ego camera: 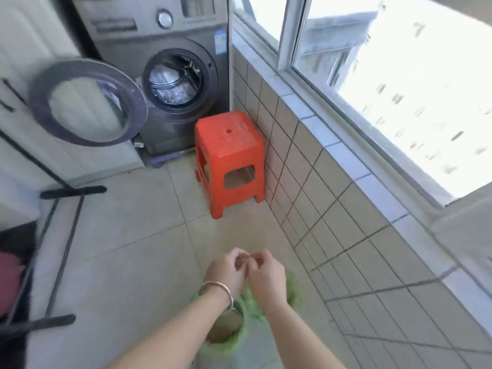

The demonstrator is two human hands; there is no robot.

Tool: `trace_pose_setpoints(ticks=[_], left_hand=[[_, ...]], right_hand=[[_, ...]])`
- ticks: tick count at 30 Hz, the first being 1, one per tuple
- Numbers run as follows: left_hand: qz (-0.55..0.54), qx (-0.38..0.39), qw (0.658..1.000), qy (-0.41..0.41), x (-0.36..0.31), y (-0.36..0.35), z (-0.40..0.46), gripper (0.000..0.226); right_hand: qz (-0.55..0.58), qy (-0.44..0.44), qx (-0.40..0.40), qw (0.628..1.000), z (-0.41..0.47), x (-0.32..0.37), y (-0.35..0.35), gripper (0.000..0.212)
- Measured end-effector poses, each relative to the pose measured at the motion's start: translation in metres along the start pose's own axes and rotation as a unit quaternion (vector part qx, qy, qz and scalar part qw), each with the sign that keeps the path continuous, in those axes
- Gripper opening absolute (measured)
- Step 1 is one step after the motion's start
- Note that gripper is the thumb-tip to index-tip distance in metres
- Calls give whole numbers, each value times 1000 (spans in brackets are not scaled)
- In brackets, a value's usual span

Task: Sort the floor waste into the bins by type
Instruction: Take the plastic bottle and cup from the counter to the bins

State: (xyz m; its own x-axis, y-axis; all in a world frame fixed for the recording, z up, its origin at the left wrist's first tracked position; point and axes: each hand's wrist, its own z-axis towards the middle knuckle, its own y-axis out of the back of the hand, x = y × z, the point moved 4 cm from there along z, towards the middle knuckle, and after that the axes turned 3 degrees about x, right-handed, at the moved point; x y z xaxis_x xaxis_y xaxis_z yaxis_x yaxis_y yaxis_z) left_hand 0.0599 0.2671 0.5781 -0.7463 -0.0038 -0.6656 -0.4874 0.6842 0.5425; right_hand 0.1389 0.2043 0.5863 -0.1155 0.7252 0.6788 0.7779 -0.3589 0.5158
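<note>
My left hand point(229, 267), with a bracelet on the wrist, and my right hand point(263, 270) meet in front of me, fingertips pinched together on a small brownish scrap point(249, 258) that is too blurred to identify. Directly below the hands are bins lined with green bags point(234, 344); one shows a brownish inside point(226, 328), another green-lined rim point(292, 291) lies to the right, mostly hidden by my right forearm.
A red plastic stool point(230, 161) stands by the tiled wall point(332, 209) under the window. Behind it is a grey washing machine point(170, 75) with its round door point(85, 102) swung open. A black drying rack's feet point(72, 191) cross the floor on the left.
</note>
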Motion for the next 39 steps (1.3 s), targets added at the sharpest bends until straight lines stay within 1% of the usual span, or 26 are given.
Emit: trace_pose_setpoints(ticks=[4, 6, 8, 11, 14, 16, 17, 21, 25, 29, 33, 37, 39], left_hand=[[-22, -94, 995, 6, 7, 118, -31, 16], [-48, -129, 990, 4, 16, 175, -31, 16], [-48, -163, 985, 4, 29, 230, -26, 15], [-59, -207, 977, 4, 49, 314, -15, 14], [-44, -216, 976, 1, 74, 388, 2, 17], [-44, -221, 974, -2, 85, 435, 15, 22], [-42, -223, 974, -3, 90, 456, 22, 21], [-31, -246, 969, -17, 93, 529, 52, 18], [-30, -274, 961, -21, 82, 595, 94, 17], [-23, -294, 955, -22, 68, 661, 143, 13], [-41, -337, 941, -4, 56, 731, 188, 14], [-60, -396, 916, 11, 52, 797, 221, 15], [-71, -399, 914, 18, 58, 823, 237, 17]], right_hand=[[-11, 64, 22, 998, -30, 103, -23, 22], [-4, 115, 40, 993, -33, 162, -47, 21], [-9, 148, 48, 988, -33, 216, -75, 21], [-4, 155, 60, 986, -31, 280, -124, 21], [-8, 144, 85, 986, -26, 327, -177, 21], [3, 144, 107, 984, -20, 359, -208, 17], [9, 145, 115, 983, -14, 374, -219, 15], [0, 160, 121, 980, 6, 437, -245, 15], [-16, 200, 111, 973, 46, 516, -256, 17], [-32, 227, 137, 964, 91, 595, -275, 16], [-60, 264, 173, 947, 135, 681, -297, 19], [-66, 320, 178, 928, 164, 765, -325, 23], [-78, 331, 185, 922, 173, 795, -344, 25]])
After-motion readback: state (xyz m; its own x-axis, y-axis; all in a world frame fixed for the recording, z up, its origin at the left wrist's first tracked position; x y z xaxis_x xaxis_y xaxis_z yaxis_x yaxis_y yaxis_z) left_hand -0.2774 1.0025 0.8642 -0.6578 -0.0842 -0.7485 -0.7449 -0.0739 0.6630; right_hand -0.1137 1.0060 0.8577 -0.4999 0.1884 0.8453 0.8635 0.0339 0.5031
